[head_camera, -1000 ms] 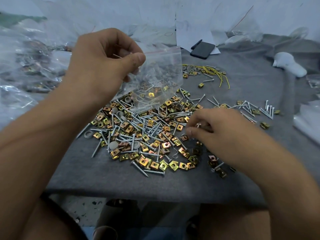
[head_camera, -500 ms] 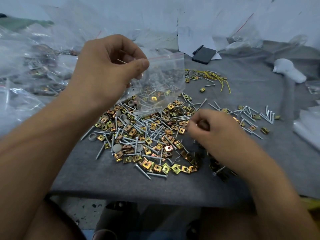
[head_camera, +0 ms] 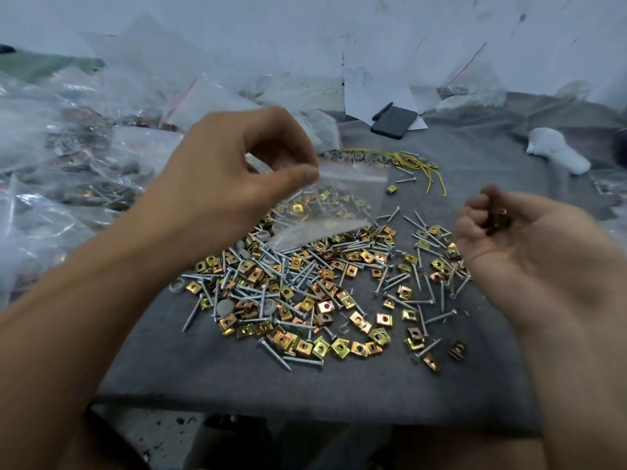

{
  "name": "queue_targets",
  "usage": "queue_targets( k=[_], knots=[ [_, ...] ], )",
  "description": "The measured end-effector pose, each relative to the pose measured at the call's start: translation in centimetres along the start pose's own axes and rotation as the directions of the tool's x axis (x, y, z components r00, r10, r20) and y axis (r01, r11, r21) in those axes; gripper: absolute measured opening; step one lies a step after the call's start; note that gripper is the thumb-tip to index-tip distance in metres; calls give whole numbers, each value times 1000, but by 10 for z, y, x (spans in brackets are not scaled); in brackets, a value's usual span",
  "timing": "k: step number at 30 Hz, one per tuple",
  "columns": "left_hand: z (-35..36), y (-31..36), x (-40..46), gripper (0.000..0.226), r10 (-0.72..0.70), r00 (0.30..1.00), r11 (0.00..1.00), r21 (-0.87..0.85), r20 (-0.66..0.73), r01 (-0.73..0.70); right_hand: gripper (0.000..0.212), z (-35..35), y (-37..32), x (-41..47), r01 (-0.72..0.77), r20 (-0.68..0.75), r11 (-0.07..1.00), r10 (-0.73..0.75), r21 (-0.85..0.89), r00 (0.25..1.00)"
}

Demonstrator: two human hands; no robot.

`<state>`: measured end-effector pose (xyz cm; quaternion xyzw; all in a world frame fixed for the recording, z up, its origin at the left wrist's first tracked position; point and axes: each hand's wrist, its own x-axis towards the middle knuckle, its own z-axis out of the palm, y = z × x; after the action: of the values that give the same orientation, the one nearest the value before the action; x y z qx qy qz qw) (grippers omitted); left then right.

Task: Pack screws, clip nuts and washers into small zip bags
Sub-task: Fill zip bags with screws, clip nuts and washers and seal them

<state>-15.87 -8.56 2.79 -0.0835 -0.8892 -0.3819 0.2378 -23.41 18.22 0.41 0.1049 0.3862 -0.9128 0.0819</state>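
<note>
1. Bag handling — we pinch the zip bag (head_camera: 334,201) at its mouth with the left hand (head_camera: 237,178), above the pile of screws and clip nuts (head_camera: 305,286).
2. Loading — the right hand (head_camera: 515,239), palm up with fingers curled, holds clip nuts (head_camera: 498,220); we judge these must next go into the mouth.
3. Markings — none legible.
</note>
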Motion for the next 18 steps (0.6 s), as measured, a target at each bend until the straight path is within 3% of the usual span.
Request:
queue_targets(
  k=[2,4,7,10,12,18],
  knots=[
    [4,4,-1,8,32,998,998,54,51,-35,27,19,-8,-5,135,187,987,-118,-82,975],
    [7,9,-1,7,62,995,994,84,84,-70,31,40,-10,-14,286,436,938,-177,-197,882],
    [7,12,-1,5,88,984,989,108,156,-105,34,61,-1,-25,538,696,732,-123,-417,707],
    [5,15,-4,9,82,966,991,83,246,-105,36,65,11,-22,654,731,446,1,-611,682],
    [3,16,-6,16,48,954,996,54,297,-67,34,63,16,-21,653,707,329,72,-682,703],
    [-4,17,-9,24,-50,918,999,10,393,50,43,49,14,-27,571,624,260,225,-779,749]
  ],
)
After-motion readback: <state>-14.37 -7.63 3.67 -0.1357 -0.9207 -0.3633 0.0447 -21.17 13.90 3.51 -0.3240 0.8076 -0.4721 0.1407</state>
